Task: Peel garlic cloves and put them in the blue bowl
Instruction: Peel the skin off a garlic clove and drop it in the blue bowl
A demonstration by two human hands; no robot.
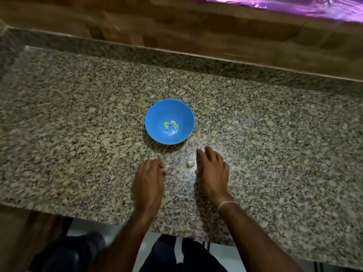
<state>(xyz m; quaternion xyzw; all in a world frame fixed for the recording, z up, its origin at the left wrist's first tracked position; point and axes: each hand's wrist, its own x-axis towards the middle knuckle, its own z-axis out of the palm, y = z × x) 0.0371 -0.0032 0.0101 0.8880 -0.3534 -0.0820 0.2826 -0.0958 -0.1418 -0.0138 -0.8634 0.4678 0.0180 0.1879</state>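
A blue bowl (pixel 170 112) stands on the speckled granite surface (pixel 78 118), a little above the middle of the frame. A handful of peeled garlic cloves (pixel 170 127) lie at its bottom, pale and yellowish.

Below the bowl, both hands are over the surface, apart from each other. The left hand (pixel 150 179), lower centre, has its fingers curled in, and the fingertips pinch a small pale piece (pixel 166 169). I cannot tell whether it is a clove or a bit of skin.

The right hand (pixel 213 169), just right of centre, lies palm down with its fingers stretched toward the bowl. A thin grey edge (pixel 196 160) runs along its left side under the index finger. It could be a blade, but the hand hides most of it, so I cannot say. A thin band (pixel 227 203) circles the right wrist.

Between the two hands, just beside the grey edge, a loose garlic clove (pixel 190 164) rests on the surface. It is near the bowl but outside it.

Brown wood panelling (pixel 176 30) runs along the back of the surface across the top of the frame, and something glossy and purple (pixel 294 5) shows in the upper right corner. At the bottom edge are the person's dark trousers (pixel 172 256).
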